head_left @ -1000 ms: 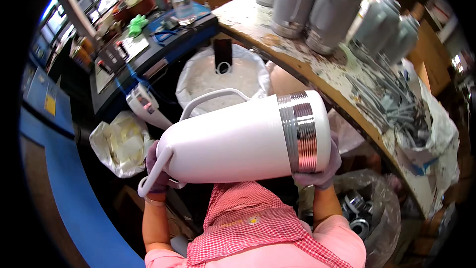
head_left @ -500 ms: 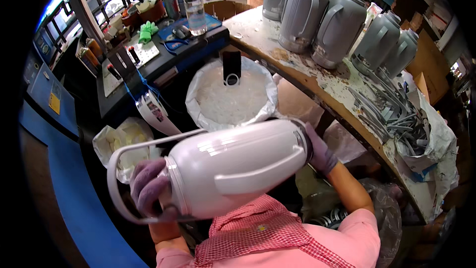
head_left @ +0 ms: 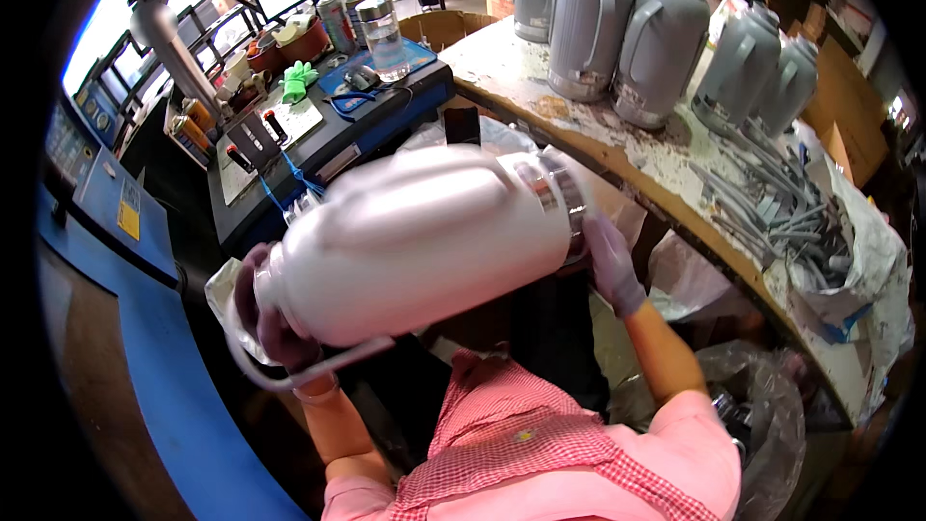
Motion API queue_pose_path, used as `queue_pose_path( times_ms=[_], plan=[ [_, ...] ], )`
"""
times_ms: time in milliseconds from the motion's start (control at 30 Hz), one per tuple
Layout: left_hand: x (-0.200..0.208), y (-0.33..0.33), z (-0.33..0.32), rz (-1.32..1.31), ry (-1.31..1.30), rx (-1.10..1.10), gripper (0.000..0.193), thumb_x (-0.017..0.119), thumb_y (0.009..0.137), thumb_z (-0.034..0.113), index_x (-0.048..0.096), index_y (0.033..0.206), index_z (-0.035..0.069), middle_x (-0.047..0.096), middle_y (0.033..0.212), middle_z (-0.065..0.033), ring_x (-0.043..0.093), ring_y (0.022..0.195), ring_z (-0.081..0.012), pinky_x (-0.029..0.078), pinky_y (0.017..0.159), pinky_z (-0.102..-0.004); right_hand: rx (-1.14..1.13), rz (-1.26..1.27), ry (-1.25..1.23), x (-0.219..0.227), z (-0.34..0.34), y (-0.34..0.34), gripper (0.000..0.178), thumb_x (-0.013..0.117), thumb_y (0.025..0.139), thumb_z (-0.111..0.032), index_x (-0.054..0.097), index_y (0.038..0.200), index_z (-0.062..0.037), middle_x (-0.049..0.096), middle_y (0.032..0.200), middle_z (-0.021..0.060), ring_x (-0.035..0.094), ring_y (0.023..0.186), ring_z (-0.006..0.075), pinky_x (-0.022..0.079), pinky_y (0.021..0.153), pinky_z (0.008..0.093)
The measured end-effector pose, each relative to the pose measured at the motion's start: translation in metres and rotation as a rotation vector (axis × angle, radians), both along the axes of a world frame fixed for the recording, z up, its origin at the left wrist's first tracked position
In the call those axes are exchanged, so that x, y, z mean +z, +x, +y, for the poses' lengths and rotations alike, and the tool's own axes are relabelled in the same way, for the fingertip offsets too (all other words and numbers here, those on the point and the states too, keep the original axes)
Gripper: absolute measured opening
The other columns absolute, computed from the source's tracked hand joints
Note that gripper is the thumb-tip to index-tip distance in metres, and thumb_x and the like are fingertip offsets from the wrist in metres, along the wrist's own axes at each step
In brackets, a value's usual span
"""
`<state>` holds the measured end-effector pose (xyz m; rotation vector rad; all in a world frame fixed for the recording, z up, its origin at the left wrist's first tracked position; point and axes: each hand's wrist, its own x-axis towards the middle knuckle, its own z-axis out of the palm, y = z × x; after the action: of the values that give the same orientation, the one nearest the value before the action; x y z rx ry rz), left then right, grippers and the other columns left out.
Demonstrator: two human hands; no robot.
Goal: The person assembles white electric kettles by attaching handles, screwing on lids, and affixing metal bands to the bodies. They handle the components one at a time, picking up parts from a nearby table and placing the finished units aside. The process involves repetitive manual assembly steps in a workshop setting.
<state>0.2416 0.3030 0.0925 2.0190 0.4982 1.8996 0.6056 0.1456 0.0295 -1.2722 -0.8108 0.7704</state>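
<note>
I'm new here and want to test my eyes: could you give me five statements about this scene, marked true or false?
1. The left hand and right hand hold a pale flask. True.
2. The pale flask stands upright. False: it is tipped nearly sideways.
3. Grey flasks stand on the bench. True.
4. Both hands are bare. False: purple gloves cover them.
5. The apron is checked. True.
</note>
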Motion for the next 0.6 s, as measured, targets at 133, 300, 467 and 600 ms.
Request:
queue_pose_path(
  times_ms=[133, 300, 467, 600],
  plan=[
    [0.057, 0.014, -0.040, 0.047, 0.264, -0.167, 0.043, 0.072, 0.080, 0.039, 0.059, 0.102, 0.005, 0.070, 0.101, -0.0244, 0.065, 0.086, -0.0309, 0.051, 0.073, -0.0397, 0.566, -0.139, -0.753, -0.030, 0.015, -0.003, 0.058, 0.031, 0.107, -0.051, 0.061, 0.093, -0.0034, 0.058, 0.061, 0.0090, 0.055, 0.044, 0.0175, 0.046, 0.046, 0.0325],
    [0.061, 0.015, -0.037, 0.054, -0.047, -0.243, 0.055, 0.078, 0.065, 0.039, 0.068, 0.103, 0.000, 0.072, 0.092, -0.0224, 0.066, 0.077, -0.0314, 0.053, 0.072, -0.0393, 0.611, -0.686, -0.301, -0.018, 0.001, -0.012, 0.064, 0.063, 0.095, -0.045, 0.047, 0.141, -0.0026, 0.059, 0.132, 0.0223, 0.056, 0.125, 0.0360, 0.044, 0.104, 0.0451],
    [0.069, 0.039, -0.034, -0.067, -0.563, -0.437, 0.068, 0.058, 0.086, 0.061, 0.069, 0.094, -0.006, 0.072, 0.091, -0.0186, 0.065, 0.080, -0.0256, 0.053, 0.078, -0.0350, 0.684, -0.309, 0.455, 0.012, -0.034, -0.059, 0.043, 0.089, 0.078, -0.026, 0.066, 0.100, 0.0027, 0.041, 0.152, 0.0281, 0.043, 0.140, 0.0394, 0.033, 0.116, 0.0471],
    [-0.021, 0.043, 0.014, -0.278, -0.885, -0.295, 0.067, 0.033, 0.105, 0.059, 0.066, 0.091, 0.003, 0.064, 0.079, -0.0039, 0.058, 0.069, -0.0127, 0.049, 0.070, -0.0270, 0.329, -0.048, 0.310, -0.005, -0.051, -0.042, 0.053, 0.072, 0.092, -0.045, 0.067, 0.095, 0.0073, 0.054, 0.142, 0.0257, 0.051, 0.132, 0.0331, 0.039, 0.112, 0.0451]
  ],
)
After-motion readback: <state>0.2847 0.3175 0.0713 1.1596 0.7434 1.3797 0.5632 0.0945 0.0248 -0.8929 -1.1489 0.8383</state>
